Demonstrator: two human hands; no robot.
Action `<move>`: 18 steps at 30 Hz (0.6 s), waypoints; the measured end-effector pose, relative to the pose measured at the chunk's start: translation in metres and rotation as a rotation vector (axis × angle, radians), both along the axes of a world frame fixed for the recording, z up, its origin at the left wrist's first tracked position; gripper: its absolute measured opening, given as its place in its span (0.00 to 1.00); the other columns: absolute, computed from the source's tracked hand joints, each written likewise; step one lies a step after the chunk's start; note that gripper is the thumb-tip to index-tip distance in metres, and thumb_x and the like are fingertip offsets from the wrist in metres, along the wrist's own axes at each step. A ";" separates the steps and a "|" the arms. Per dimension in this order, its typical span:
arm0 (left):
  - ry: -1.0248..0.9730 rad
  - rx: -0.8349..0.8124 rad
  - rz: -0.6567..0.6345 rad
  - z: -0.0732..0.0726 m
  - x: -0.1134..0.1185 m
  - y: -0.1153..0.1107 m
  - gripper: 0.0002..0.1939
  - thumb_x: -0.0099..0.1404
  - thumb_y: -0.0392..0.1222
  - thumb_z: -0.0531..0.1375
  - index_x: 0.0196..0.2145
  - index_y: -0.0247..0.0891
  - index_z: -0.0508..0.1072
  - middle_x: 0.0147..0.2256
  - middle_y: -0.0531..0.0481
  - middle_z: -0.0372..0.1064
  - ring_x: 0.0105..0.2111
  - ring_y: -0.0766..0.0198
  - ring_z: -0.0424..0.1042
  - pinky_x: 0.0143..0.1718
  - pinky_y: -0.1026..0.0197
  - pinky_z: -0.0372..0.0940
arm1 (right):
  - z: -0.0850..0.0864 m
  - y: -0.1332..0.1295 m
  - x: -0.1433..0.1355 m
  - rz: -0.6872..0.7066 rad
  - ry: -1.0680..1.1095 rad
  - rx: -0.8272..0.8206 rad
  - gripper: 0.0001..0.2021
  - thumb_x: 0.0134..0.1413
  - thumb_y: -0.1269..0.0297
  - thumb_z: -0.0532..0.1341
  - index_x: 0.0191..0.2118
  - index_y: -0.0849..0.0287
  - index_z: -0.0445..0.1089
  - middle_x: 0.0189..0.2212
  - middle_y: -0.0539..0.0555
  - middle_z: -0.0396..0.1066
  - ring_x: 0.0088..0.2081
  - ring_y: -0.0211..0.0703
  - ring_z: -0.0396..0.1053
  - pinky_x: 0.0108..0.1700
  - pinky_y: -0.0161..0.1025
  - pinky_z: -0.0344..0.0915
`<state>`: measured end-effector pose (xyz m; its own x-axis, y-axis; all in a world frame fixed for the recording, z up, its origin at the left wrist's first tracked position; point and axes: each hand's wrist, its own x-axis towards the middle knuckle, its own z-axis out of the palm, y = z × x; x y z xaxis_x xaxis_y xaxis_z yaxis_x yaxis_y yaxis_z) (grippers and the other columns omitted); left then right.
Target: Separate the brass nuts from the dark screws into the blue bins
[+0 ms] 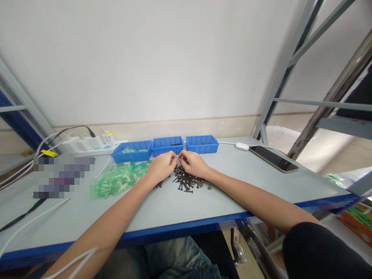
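Observation:
My left hand (163,165) and my right hand (194,163) meet fingertip to fingertip over the table, both pinched closed. Whatever small piece sits between the fingertips is too small to name. Below them spreads a pile of dark screws (186,181), partly covered by my hands. A few brassy round pieces (209,187) lie at its right edge. Left of my left hand is a heap of small green-tinted clear plastic packets (119,178). Three blue bins stand behind: the left bin (132,158) holds packets, while the middle bin (167,149) and right bin (202,148) hold a few small dark pieces.
A power strip (93,149) with plugs and white cables sits at the back left. On the right lie a phone (273,158) and a small white case (241,146). Grey metal frame posts (286,73) rise at both sides. The table's blue front edge (174,228) runs before me.

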<state>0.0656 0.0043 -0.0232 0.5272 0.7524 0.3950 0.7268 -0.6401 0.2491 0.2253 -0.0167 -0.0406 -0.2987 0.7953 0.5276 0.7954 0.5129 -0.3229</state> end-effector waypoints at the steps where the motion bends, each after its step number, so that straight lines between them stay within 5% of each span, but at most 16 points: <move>1: 0.007 0.001 0.000 0.000 0.000 0.000 0.10 0.63 0.41 0.48 0.32 0.39 0.68 0.32 0.48 0.72 0.31 0.60 0.70 0.32 0.62 0.59 | 0.000 0.000 0.000 0.000 -0.001 -0.003 0.06 0.54 0.71 0.52 0.36 0.60 0.65 0.29 0.53 0.70 0.30 0.39 0.66 0.33 0.33 0.56; 18: 0.047 0.011 0.003 -0.001 -0.001 0.002 0.12 0.64 0.45 0.48 0.34 0.40 0.70 0.30 0.48 0.73 0.31 0.60 0.71 0.30 0.63 0.58 | -0.003 0.003 0.001 -0.035 -0.019 -0.045 0.07 0.60 0.68 0.48 0.37 0.59 0.62 0.30 0.54 0.69 0.32 0.41 0.66 0.34 0.34 0.56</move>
<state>0.0648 0.0060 -0.0243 0.5429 0.7499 0.3781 0.7397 -0.6401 0.2075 0.2266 -0.0137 -0.0433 -0.2797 0.8283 0.4855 0.8188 0.4699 -0.3299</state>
